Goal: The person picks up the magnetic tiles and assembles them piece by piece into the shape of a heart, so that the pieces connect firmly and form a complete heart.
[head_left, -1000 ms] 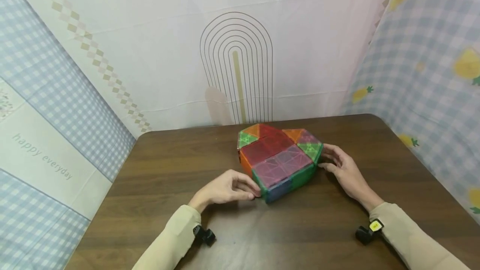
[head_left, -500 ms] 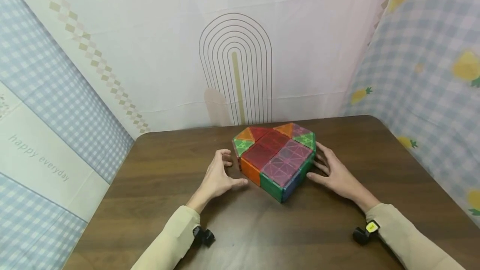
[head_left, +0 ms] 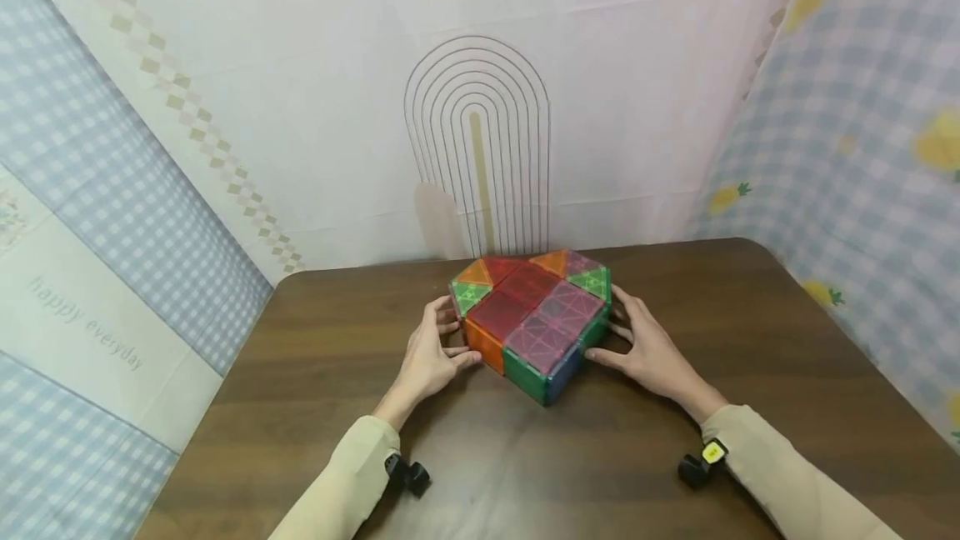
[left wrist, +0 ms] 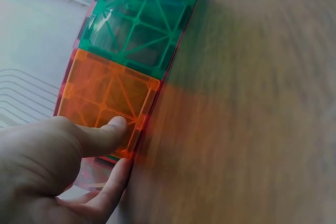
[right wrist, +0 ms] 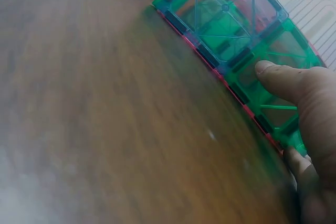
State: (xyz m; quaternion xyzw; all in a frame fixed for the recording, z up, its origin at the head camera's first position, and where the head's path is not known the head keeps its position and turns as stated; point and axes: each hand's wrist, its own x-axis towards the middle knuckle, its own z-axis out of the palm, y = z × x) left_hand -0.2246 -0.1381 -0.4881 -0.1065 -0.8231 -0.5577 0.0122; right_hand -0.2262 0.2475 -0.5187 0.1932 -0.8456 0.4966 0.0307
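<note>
A heart-shaped box of translucent magnetic tiles (head_left: 528,298) rests on the table, its point towards me. Its top mixes red, purple, orange and green pieces. My left hand (head_left: 426,361) grips the left side; in the left wrist view its thumb lies on an orange tile (left wrist: 107,90), beside a green tile (left wrist: 139,24), and its fingers reach round the lobe. On the opposite side my right hand (head_left: 656,357) holds on, its thumb pressed to a green tile (right wrist: 286,51) by a blue tile (right wrist: 220,11). The right hand's other fingers are partly hidden behind the box.
The brown wooden table (head_left: 315,407) ends just beyond the box, where a pale printed cloth (head_left: 345,148) hangs. Checked blue cloths (head_left: 855,148) stand at both sides. Each sleeve carries a small black wrist camera (head_left: 408,475).
The box has turned so its point faces me, then slid a little left. My left hand let go near the point and took hold further back on the left side. The right hand followed leftward.
</note>
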